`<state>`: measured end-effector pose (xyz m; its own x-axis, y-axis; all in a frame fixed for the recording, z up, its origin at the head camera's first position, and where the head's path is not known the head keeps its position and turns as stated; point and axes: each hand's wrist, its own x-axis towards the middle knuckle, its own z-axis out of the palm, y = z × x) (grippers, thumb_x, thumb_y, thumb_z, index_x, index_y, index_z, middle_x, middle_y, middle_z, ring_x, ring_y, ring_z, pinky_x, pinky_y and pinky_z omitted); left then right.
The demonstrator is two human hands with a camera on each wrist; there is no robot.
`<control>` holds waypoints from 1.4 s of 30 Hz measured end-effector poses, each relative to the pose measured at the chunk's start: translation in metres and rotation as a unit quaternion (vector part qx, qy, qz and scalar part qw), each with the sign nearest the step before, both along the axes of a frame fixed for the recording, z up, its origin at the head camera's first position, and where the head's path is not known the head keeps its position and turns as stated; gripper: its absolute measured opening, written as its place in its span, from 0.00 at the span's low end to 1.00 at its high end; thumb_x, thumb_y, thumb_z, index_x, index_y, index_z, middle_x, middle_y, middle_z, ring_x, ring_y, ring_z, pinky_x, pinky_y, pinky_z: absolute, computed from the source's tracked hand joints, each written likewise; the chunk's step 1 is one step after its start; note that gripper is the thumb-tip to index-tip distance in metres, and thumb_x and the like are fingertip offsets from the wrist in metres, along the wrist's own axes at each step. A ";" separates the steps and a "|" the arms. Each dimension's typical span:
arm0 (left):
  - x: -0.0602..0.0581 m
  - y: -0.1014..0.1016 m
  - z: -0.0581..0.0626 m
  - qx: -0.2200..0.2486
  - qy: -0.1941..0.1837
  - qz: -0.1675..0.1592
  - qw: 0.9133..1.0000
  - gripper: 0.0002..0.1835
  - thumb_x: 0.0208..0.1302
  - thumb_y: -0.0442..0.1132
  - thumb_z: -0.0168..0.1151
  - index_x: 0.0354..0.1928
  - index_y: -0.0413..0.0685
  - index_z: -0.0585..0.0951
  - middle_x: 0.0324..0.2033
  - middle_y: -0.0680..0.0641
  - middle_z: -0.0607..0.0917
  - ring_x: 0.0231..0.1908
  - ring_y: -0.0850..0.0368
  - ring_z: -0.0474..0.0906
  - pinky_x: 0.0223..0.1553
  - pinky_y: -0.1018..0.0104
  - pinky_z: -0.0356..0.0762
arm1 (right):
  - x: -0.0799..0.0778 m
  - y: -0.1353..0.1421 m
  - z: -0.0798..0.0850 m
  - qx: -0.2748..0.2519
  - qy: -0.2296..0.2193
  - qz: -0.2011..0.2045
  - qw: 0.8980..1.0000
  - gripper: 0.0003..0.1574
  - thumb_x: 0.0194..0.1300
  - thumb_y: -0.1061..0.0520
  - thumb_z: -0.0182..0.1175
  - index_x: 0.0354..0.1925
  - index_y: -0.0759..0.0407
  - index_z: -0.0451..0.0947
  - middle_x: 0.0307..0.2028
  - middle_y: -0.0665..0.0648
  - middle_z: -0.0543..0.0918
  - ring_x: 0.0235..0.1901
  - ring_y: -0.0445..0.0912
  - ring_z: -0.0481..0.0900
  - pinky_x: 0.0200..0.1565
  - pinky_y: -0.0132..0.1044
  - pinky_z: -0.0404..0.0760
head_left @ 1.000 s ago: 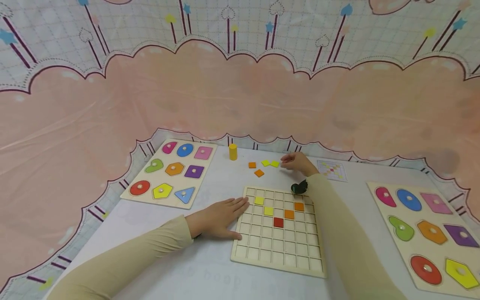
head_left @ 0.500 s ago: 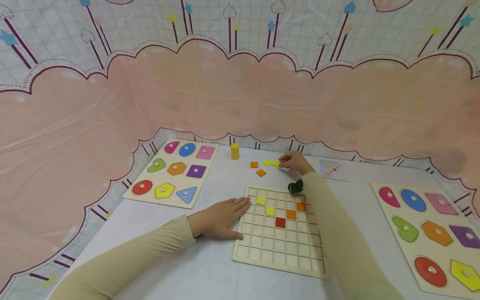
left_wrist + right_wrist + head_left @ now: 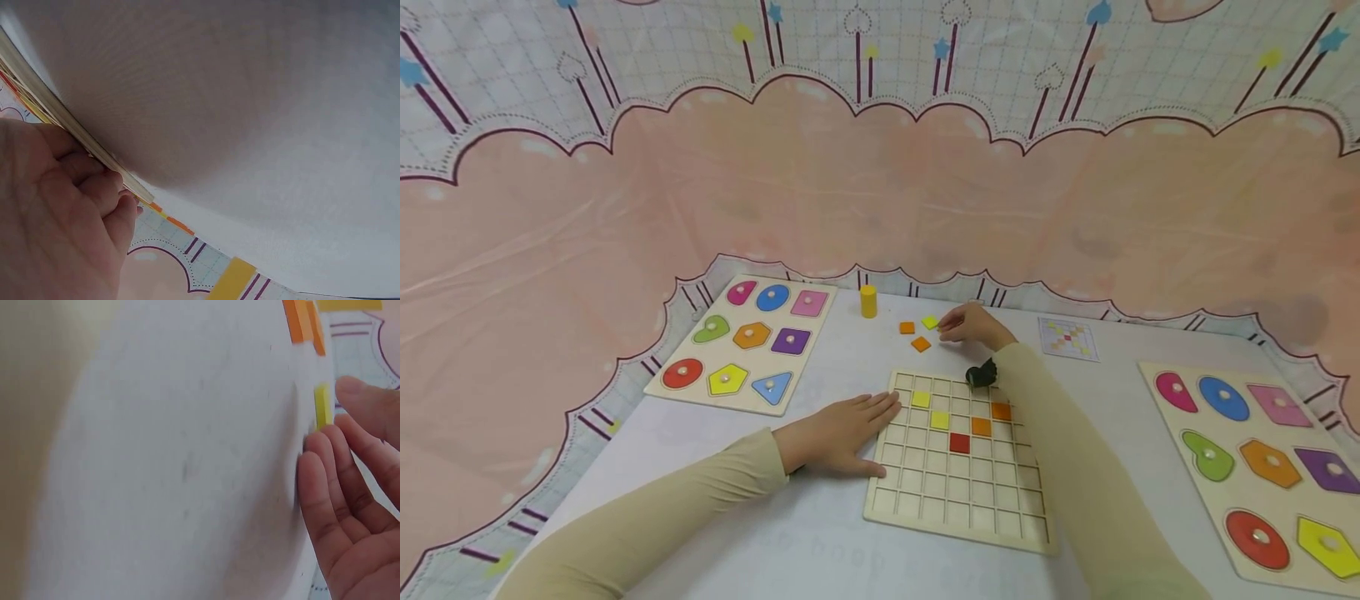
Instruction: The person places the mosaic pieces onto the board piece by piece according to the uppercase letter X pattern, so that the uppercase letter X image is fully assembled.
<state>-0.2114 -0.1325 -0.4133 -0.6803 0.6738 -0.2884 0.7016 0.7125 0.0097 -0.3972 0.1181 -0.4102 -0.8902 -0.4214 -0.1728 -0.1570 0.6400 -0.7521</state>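
In the head view my left hand lies spread, its fingertips on the left edge of the wooden grid board. Two yellow tiles, two orange ones and a red tile sit in its cells. My right hand is beyond the board, fingertips beside a yellow tile. The right wrist view shows thumb and fingers apart, a yellow tile just past the fingertips. A second yellow tile is hidden at the hand. Two loose orange tiles lie to its left. In the left wrist view, the left hand's fingers touch the board edge.
A yellow cylinder stands at the back of the white table. Shape puzzle boards lie at left and right. A small pattern card lies right of my right hand. A black object is by its wrist.
My right hand has moved left over the loose tiles, and one of the two yellow ones there is now out of sight. The left hand has stayed on the board's edge.
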 end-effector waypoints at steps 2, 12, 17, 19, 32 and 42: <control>0.000 0.000 0.000 -0.002 -0.001 0.001 1.000 0.52 0.59 0.73 0.44 0.74 0.49 0.44 0.75 0.50 0.44 0.74 0.56 0.41 0.74 0.60 0.46 | -0.001 -0.004 -0.001 0.000 -0.010 0.012 1.000 0.19 0.58 0.60 0.65 0.48 0.66 0.80 0.45 0.62 0.84 0.36 0.42 0.78 0.43 0.31 0.79; 0.001 0.000 0.001 0.000 0.005 -0.005 1.000 0.51 0.59 0.73 0.43 0.74 0.48 0.46 0.75 0.49 0.46 0.74 0.55 0.43 0.73 0.60 0.48 | 0.004 -0.023 -0.004 -0.002 -0.019 0.051 0.999 0.21 0.56 0.63 0.66 0.49 0.66 0.79 0.47 0.63 0.84 0.39 0.42 0.80 0.53 0.38 0.79; 0.002 0.000 0.000 -0.002 0.007 -0.005 1.000 0.51 0.59 0.73 0.44 0.74 0.48 0.47 0.75 0.49 0.46 0.74 0.55 0.43 0.73 0.60 0.49 | 0.006 -0.029 -0.004 0.001 -0.016 0.066 0.998 0.21 0.54 0.64 0.67 0.48 0.66 0.80 0.44 0.62 0.84 0.35 0.41 0.77 0.44 0.30 0.79; 0.002 0.000 0.000 -0.001 0.008 -0.005 1.000 0.51 0.59 0.73 0.44 0.74 0.47 0.47 0.75 0.49 0.47 0.74 0.55 0.44 0.73 0.60 0.49 | 0.007 -0.031 -0.004 0.005 -0.015 0.068 0.998 0.20 0.54 0.66 0.67 0.48 0.66 0.80 0.42 0.61 0.84 0.34 0.41 0.76 0.41 0.28 0.78; 0.003 -0.001 -0.001 0.003 0.016 -0.011 1.000 0.51 0.59 0.73 0.44 0.74 0.47 0.47 0.75 0.48 0.47 0.74 0.55 0.44 0.73 0.60 0.49 | 0.011 -0.035 -0.004 0.045 0.007 0.070 0.997 0.15 0.51 0.65 0.69 0.40 0.64 0.82 0.30 0.53 0.81 0.30 0.41 0.72 0.37 0.27 0.74; 0.002 -0.001 0.000 0.002 0.015 -0.008 1.000 0.51 0.59 0.73 0.43 0.74 0.48 0.47 0.75 0.48 0.47 0.74 0.55 0.44 0.73 0.61 0.49 | 0.008 -0.035 -0.003 0.057 0.004 0.069 0.996 0.15 0.53 0.64 0.68 0.42 0.62 0.84 0.32 0.54 0.82 0.31 0.42 0.73 0.38 0.27 0.75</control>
